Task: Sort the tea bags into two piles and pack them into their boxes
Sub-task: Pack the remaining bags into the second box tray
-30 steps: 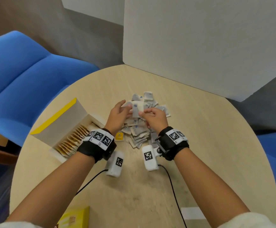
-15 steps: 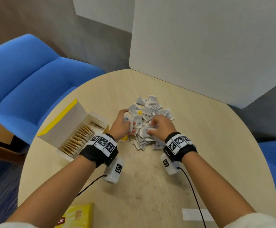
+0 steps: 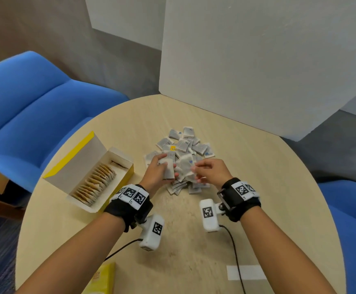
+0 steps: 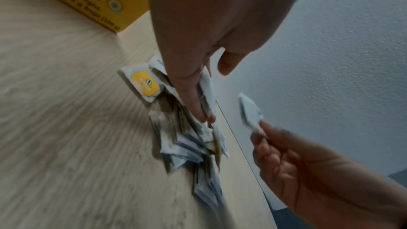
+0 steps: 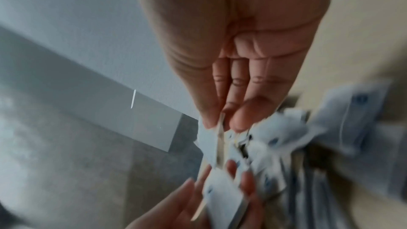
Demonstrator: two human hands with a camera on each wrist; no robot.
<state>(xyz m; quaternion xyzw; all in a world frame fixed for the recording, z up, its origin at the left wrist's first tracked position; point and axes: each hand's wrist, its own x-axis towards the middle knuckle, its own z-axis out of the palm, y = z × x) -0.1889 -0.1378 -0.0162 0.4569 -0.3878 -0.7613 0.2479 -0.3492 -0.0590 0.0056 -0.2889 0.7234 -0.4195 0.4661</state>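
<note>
Grey-white paper tea bags (image 3: 182,145) fill both our hands: left hand (image 3: 157,172) grips a small upright stack (image 3: 169,168), right hand (image 3: 212,171) pinches one bag (image 4: 251,111) by its corner, above the worktop (image 3: 257,177) heap. Motion blur hides their printing. Beside them, the open yellow cardboard box (image 3: 92,177) lies diagonally.

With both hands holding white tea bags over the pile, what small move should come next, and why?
Probably the right hand adds its pinched bag to the stack gripped by the left hand; many white bags lie loose.
</note>
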